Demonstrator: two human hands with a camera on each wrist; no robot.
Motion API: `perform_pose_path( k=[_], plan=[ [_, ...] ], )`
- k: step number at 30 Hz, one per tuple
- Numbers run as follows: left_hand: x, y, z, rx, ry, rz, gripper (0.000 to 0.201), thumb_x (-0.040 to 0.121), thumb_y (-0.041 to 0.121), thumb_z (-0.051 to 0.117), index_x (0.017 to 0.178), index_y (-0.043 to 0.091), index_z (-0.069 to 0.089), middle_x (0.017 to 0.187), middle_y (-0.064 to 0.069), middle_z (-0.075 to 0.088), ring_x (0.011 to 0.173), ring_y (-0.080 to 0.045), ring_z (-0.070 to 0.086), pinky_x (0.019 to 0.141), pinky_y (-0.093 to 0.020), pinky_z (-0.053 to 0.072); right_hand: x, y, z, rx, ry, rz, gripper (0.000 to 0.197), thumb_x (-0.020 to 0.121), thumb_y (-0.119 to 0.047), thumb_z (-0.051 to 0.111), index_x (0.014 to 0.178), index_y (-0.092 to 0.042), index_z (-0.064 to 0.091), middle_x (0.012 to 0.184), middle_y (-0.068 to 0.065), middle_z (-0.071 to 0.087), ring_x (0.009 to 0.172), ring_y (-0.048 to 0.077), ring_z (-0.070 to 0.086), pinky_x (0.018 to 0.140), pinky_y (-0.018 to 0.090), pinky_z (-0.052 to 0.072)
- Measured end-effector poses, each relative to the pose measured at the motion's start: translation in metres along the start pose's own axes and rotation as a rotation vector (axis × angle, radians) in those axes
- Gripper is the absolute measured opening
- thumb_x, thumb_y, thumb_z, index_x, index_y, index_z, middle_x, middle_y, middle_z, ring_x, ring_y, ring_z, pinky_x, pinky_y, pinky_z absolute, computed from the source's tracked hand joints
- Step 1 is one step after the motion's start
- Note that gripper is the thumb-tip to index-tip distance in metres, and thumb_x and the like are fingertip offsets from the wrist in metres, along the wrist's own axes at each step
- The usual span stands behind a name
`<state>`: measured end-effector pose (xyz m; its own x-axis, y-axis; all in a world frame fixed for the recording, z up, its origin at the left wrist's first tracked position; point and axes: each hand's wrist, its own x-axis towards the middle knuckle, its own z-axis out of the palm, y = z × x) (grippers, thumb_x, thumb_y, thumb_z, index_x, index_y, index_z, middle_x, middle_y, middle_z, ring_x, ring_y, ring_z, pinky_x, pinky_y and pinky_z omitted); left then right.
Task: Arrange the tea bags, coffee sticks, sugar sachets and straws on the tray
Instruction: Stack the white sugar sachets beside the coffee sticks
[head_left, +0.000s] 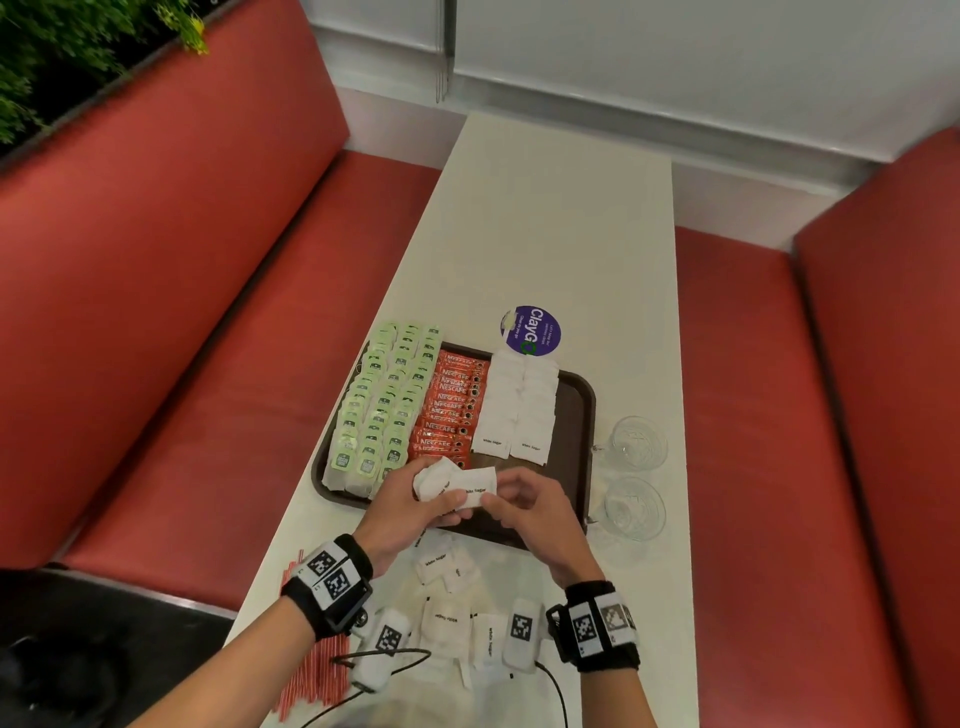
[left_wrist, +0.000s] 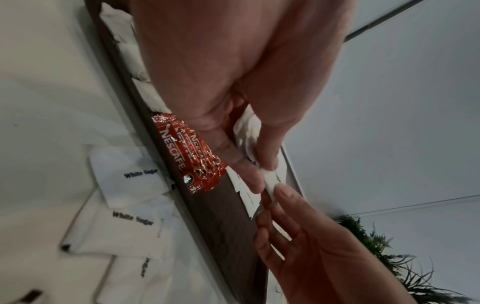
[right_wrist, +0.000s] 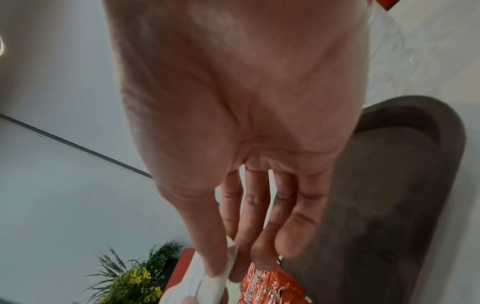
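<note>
My left hand grips a small bunch of white sugar sachets over the near edge of the brown tray. My right hand pinches the end of one sachet between thumb and fingertips. On the tray, left to right: green tea bags, Nescafe coffee sticks, sugar sachets in rows. Loose sachets and red-striped straws lie on the worktop near me.

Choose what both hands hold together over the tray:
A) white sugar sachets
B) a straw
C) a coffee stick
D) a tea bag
A: the left hand and right hand both pinch white sugar sachets, with "White Sugar" print legible, above the tray.
</note>
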<state>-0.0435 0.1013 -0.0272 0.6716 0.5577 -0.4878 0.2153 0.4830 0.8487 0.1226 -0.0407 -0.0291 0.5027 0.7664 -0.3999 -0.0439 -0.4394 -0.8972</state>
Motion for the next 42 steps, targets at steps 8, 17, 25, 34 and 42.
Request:
perform_pose_path(
  k=[8,17,25,34,42],
  plan=[
    [-0.001,-0.005,-0.002,-0.017,0.099,-0.002,0.029,0.101,0.007,0.072,0.130,0.008,0.065,0.111,-0.018,0.080,0.103,-0.035,0.079,0.092,-0.040,0.065,0.013,0.008,0.002,-0.013,0.229,0.011,0.024,0.092,-0.029,0.088,0.107,-0.027,0.070,0.090,-0.006,0.081,0.084,0.009,0.076,0.080,0.032,0.062],
    [-0.004,0.000,-0.015,-0.101,0.131,-0.040,0.032,0.107,-0.007,0.050,0.133,0.006,0.062,0.115,-0.019,0.079,0.110,-0.035,0.077,0.093,-0.037,0.065,0.051,0.022,0.023,-0.126,0.553,0.069,0.023,0.093,-0.025,0.086,0.099,-0.024,0.064,0.088,-0.007,0.077,0.084,0.009,0.072,0.076,0.026,0.050],
    [-0.004,-0.001,-0.023,-0.097,0.182,-0.042,0.032,0.108,-0.007,0.048,0.134,0.005,0.061,0.115,-0.019,0.079,0.109,-0.034,0.078,0.100,-0.043,0.062,0.061,0.024,0.036,-0.420,0.578,0.096,0.022,0.098,-0.034,0.079,0.103,-0.029,0.058,0.088,-0.016,0.068,0.087,0.015,0.069,0.073,0.035,0.059],
    [-0.006,0.004,-0.023,-0.091,0.179,-0.034,0.030,0.108,-0.005,0.049,0.134,0.005,0.061,0.115,-0.019,0.079,0.110,-0.034,0.077,0.097,-0.040,0.064,0.060,0.024,0.037,-0.566,0.558,0.035,0.018,0.099,-0.035,0.075,0.103,-0.029,0.058,0.100,-0.007,0.061,0.093,0.016,0.059,0.070,0.032,0.049],
    [-0.010,0.000,-0.029,-0.104,0.208,-0.021,0.030,0.107,-0.006,0.051,0.133,0.002,0.062,0.115,-0.020,0.079,0.110,-0.035,0.077,0.101,-0.044,0.061,0.043,0.024,0.057,-0.393,0.348,0.076,0.006,0.105,-0.023,0.069,0.108,-0.019,0.066,0.094,-0.007,0.071,0.088,0.009,0.070,0.073,0.022,0.055]
  ],
)
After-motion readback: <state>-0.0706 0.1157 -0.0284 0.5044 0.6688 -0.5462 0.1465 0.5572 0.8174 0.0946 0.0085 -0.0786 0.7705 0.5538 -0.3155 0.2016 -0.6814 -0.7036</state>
